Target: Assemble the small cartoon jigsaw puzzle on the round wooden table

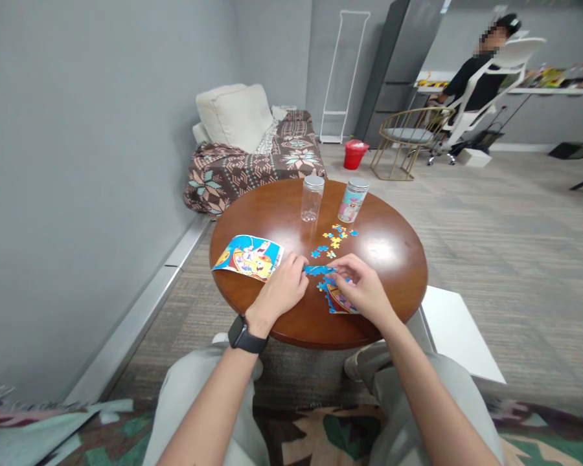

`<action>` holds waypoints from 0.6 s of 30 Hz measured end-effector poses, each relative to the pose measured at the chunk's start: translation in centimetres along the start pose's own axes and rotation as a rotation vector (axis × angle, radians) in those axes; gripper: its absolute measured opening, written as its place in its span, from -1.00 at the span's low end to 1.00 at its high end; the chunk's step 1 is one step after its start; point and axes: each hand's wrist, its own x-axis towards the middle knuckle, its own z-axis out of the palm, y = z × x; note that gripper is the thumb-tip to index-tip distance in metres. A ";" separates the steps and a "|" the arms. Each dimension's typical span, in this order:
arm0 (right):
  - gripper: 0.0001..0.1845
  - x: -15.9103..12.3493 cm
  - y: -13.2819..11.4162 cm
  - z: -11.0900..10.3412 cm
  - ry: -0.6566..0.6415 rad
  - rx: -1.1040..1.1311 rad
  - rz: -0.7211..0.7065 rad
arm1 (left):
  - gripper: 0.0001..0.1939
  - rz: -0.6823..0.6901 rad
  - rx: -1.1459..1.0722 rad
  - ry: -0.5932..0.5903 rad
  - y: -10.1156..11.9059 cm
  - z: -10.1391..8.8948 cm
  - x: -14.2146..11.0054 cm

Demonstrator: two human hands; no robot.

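Both of my hands are over a round wooden table [374, 259]. A strip of joined blue jigsaw pieces [319, 270] lies between them, with my left hand [282, 289] pinching its left end and my right hand [361, 288] gripping its right end. Under my right hand lies a printed cartoon card [341, 303], partly hidden. A second cartoon picture card [247, 257] rests left of my left hand, apart from it. Loose blue and yellow pieces [331, 241] are scattered beyond the strip. Behind them stand a clear lidded jar [312, 199] and a printed lidded jar [353, 200].
A sofa with a patterned blanket [257, 162] stands behind the table against the grey wall. A red bucket [355, 154] and a gold-framed chair [408, 142] are further back. A seated person [476, 84] is at the far right. A white box [457, 330] stands right of the table.
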 end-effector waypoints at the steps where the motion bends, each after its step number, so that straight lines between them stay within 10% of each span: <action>1: -0.87 0.1 0.3 -0.3 0.002 0.039 0.031 | -0.81 0.002 -0.002 0.003 0.0 0.0 0.0; 10: -0.71 3.0 1.7 -2.6 0.046 0.150 0.160 | -0.74 0.075 -0.034 0.016 0.0 -0.2 -0.1; 18: -0.66 1.2 1.9 -3.0 0.046 0.231 0.242 | -0.60 0.545 0.056 -0.198 1.4 -0.8 -0.5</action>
